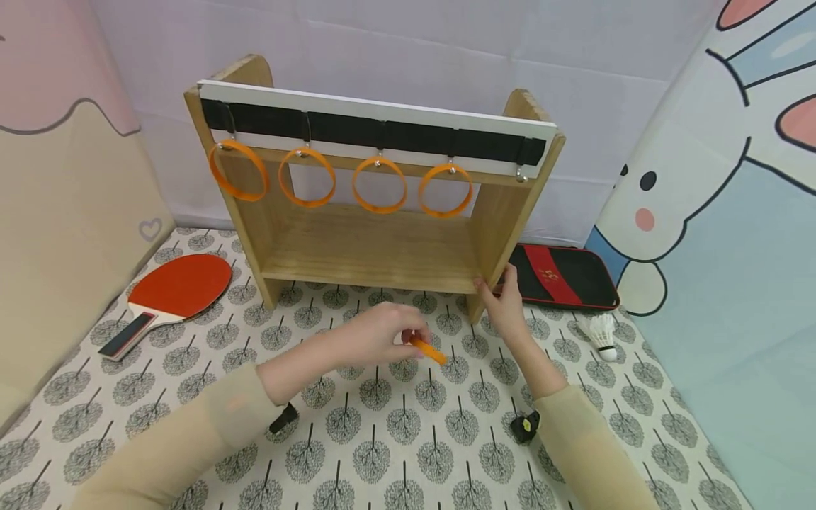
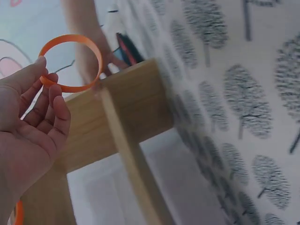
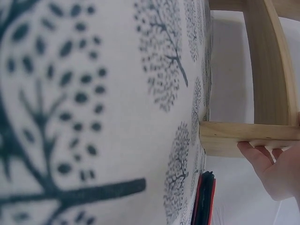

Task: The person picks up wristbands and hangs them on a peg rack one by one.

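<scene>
My left hand [image 1: 389,334] pinches an orange ring [image 2: 99,63] between thumb and fingers, in front of the wooden shelf [image 1: 370,241]. In the head view that ring appears nearly edge-on. My right hand [image 1: 506,308] grips the shelf's right side panel near its lower front corner, thumb at the front edge and fingers along the outer face [image 3: 255,154]. Across the shelf's top runs a white board with a black strip [image 1: 376,134] and a row of metal hooks. Several orange rings [image 1: 380,210] hang there, one per hook; the rightmost hook [image 1: 520,175] is bare.
On the left lies a red table tennis bat [image 1: 181,283]. A black tray with a red band [image 1: 586,280] sits right of the shelf, partly behind it, with a shuttlecock [image 1: 601,333] in front. Tree-patterned cloth [image 1: 401,425] covers the table; printed curtains hang around it.
</scene>
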Demonstrator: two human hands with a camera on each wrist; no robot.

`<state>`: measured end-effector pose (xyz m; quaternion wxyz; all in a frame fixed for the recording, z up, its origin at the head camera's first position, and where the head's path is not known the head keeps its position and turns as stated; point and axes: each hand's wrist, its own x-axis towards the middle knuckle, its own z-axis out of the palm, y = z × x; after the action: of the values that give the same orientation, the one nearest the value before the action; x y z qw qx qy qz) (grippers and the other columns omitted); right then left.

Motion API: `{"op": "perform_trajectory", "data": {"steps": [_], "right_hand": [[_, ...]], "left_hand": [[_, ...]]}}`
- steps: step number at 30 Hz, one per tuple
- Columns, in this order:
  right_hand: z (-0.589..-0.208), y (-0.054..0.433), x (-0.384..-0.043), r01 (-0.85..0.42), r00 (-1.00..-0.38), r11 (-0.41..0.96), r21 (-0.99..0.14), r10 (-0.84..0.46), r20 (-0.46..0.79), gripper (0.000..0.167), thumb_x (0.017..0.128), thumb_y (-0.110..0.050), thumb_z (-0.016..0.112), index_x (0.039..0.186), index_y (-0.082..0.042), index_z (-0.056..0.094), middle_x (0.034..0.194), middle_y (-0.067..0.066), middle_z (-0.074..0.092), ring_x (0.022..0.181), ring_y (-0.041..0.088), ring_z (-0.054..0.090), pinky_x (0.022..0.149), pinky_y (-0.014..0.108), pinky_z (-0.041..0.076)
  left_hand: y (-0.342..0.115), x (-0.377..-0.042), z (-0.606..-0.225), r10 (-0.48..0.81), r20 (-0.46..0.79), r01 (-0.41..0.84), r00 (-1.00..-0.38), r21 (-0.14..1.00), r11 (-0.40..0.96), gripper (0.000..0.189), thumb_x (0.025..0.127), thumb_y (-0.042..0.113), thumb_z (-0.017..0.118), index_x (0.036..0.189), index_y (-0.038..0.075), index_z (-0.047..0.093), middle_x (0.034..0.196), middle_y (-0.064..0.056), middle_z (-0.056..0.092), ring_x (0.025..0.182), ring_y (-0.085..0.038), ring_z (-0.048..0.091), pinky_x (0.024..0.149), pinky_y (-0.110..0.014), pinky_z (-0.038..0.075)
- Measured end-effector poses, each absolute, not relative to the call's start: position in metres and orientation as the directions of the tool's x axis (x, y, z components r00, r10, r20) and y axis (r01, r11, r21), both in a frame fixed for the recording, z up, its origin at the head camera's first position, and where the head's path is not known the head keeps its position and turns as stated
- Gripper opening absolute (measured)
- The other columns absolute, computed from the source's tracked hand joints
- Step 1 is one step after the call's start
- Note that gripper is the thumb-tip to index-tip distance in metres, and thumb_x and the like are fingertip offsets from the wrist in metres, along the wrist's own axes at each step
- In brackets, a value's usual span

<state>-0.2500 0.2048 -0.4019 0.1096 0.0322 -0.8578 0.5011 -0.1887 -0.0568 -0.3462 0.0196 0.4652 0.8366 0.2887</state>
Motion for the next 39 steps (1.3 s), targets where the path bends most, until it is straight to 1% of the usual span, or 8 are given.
{"op": "perform_trajectory", "data": {"steps": [6,11,18,23,27,32,37,39], "right_hand": [[-0.402,0.204,-0.25,-0.172,-0.971,0.496,-0.851,0.059,0.23,0.054,0.095,-0.031,0.054,0.139,-0.015,0.027,0.114,0.022,0.054,0.102,0.034,0.058,0.083,0.05,0.051],[-0.403,0.203,-0.25,-0.164,-0.972,0.502,-0.849,0.063,0.225,0.054,0.096,-0.031,0.054,0.139,-0.015,0.026,0.112,0.022,0.054,0.1,0.034,0.058,0.083,0.05,0.051],[-0.403,0.203,-0.25,-0.164,-0.973,0.495,-0.853,0.059,0.221,0.054,0.096,-0.03,0.054,0.14,-0.015,0.025,0.114,0.022,0.053,0.102,0.035,0.058,0.084,0.049,0.051],[-0.403,0.204,-0.251,-0.173,-0.971,0.5,-0.849,0.058,0.232,0.053,0.096,-0.028,0.054,0.139,-0.013,0.026,0.113,0.022,0.054,0.099,0.034,0.058,0.082,0.047,0.051],[-0.404,0.205,-0.252,-0.186,-0.969,0.498,-0.847,0.049,0.241,0.054,0.096,-0.026,0.055,0.138,-0.012,0.026,0.119,0.021,0.052,0.101,0.034,0.058,0.084,0.047,0.051],[-0.405,0.207,-0.253,-0.215,-0.964,0.482,-0.85,0.032,0.262,0.058,0.095,-0.023,0.055,0.142,-0.011,0.022,0.123,0.02,0.049,0.103,0.034,0.055,0.087,0.046,0.05],[-0.404,0.207,-0.252,-0.208,-0.967,0.487,-0.848,0.028,0.253,0.059,0.096,-0.03,0.054,0.142,-0.015,0.022,0.122,0.021,0.05,0.101,0.033,0.057,0.083,0.049,0.052],[-0.404,0.207,-0.251,-0.203,-0.968,0.49,-0.848,0.027,0.248,0.057,0.096,-0.032,0.054,0.141,-0.015,0.023,0.119,0.021,0.051,0.102,0.034,0.057,0.083,0.05,0.052]], "left_hand": [[-0.056,-0.185,-0.318,0.752,0.368,0.802,-0.548,0.485,0.347,0.013,0.082,0.017,0.074,0.094,0.015,0.068,0.091,0.008,0.063,0.075,-0.002,0.055,0.068,-0.019,0.052],[-0.057,-0.185,-0.296,0.72,0.462,0.83,-0.517,0.474,0.292,0.014,0.081,0.014,0.074,0.094,0.013,0.068,0.092,0.007,0.063,0.075,-0.002,0.055,0.067,-0.014,0.05],[-0.056,-0.186,-0.272,0.673,0.547,0.852,-0.497,0.456,0.259,0.015,0.08,0.016,0.075,0.093,0.012,0.069,0.089,0.007,0.062,0.068,-0.002,0.049,0.054,-0.016,0.045],[-0.052,-0.189,-0.26,0.637,0.599,0.863,-0.486,0.445,0.24,0.015,0.08,0.016,0.076,0.092,0.011,0.069,0.089,0.007,0.06,0.065,-0.002,0.047,0.053,-0.017,0.044],[-0.046,-0.191,-0.253,0.584,0.652,0.862,-0.484,0.469,0.19,0.014,0.081,0.014,0.075,0.093,0.009,0.069,0.089,0.005,0.061,0.068,-0.004,0.049,0.055,-0.019,0.045],[-0.033,-0.196,-0.248,0.481,0.7,0.832,-0.527,0.54,0.126,0.017,0.082,0.014,0.074,0.096,0.008,0.068,0.089,0.004,0.062,0.076,-0.006,0.054,0.062,-0.021,0.049],[-0.019,-0.199,-0.243,0.346,0.711,0.772,-0.612,0.633,0.064,0.018,0.083,0.014,0.073,0.099,0.007,0.068,0.09,0.003,0.063,0.078,-0.006,0.058,0.065,-0.023,0.052],[-0.013,-0.2,-0.242,0.295,0.721,0.759,-0.627,0.651,0.022,0.019,0.083,0.013,0.072,0.1,0.005,0.067,0.091,0.0,0.064,0.079,-0.007,0.059,0.067,-0.024,0.054]]}}
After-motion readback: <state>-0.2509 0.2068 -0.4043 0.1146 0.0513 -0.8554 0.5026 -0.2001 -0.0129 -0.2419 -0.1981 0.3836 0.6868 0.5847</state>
